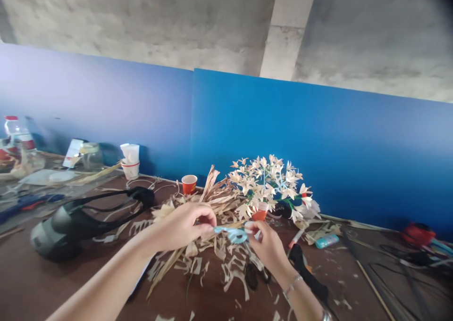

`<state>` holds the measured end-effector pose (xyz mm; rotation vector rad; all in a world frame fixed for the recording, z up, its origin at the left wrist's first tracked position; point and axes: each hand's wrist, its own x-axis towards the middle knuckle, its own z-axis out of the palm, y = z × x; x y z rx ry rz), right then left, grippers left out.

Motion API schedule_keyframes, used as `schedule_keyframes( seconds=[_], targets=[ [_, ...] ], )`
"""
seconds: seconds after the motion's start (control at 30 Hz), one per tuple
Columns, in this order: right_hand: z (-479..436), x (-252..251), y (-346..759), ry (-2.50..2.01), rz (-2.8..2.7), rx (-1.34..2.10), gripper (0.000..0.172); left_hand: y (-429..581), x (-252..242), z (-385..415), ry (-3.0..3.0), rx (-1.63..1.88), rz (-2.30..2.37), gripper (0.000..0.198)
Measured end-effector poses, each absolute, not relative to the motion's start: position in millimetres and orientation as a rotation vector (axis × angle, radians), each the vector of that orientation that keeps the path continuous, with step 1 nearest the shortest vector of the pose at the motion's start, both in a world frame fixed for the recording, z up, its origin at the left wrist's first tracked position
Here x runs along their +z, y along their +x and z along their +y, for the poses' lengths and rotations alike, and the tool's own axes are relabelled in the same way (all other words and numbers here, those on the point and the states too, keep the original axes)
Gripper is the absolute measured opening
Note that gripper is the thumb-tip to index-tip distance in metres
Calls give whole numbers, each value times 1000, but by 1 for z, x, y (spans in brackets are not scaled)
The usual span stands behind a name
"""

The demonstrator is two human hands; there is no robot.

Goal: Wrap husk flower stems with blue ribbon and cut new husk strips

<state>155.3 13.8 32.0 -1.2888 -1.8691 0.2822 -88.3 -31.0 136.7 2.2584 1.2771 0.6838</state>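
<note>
In the head view, my left hand (pixel 193 222) is closed, thumb and index finger pinching one end of a light-blue strip (pixel 236 235). My right hand (pixel 267 243), with bracelets at the wrist, is also closed and pinches the strip's other end. A round loop or roll of the same blue shows between my hands, too blurred to name exactly. Behind them a bunch of pale star-shaped flowers (pixel 265 179) stands in an orange cup (pixel 260 212). Dried corn husks (pixel 217 191) lie behind my left hand, and cut husk scraps (pixel 235 274) are strewn below both hands.
A black-and-grey headset (pixel 56 238) lies at the left. An orange paper cup (pixel 189 184) and white cups (pixel 130 163) stand near the blue partition (pixel 300 123). Black handles (pixel 251 276) lie among the scraps, a black tool (pixel 306 269) by my right wrist, and cables (pixel 399 269) at the right.
</note>
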Motion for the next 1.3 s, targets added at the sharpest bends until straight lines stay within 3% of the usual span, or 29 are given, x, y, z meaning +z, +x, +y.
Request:
schedule_keyframes(
  seconds=[0.23,0.33,0.47,0.73,1.3],
  targets=[
    [-28,56,130,-934,-1488,872,28,-52,107,-28,1699,994,1152,18],
    [-36,66,122,-926,-1503,828,28,-37,98,-31,1553,1058,1079,18],
    [-36,70,118,-985,-1513,759,14,-23,91,-35,1362,1169,1051,18],
    [-38,64,119,-939,-1451,902,14,-10,75,-34,1307,1318,1085,14],
    [-39,63,122,-1005,-1429,859,15,-7,76,-26,1203,1184,1067,18]
  ],
)
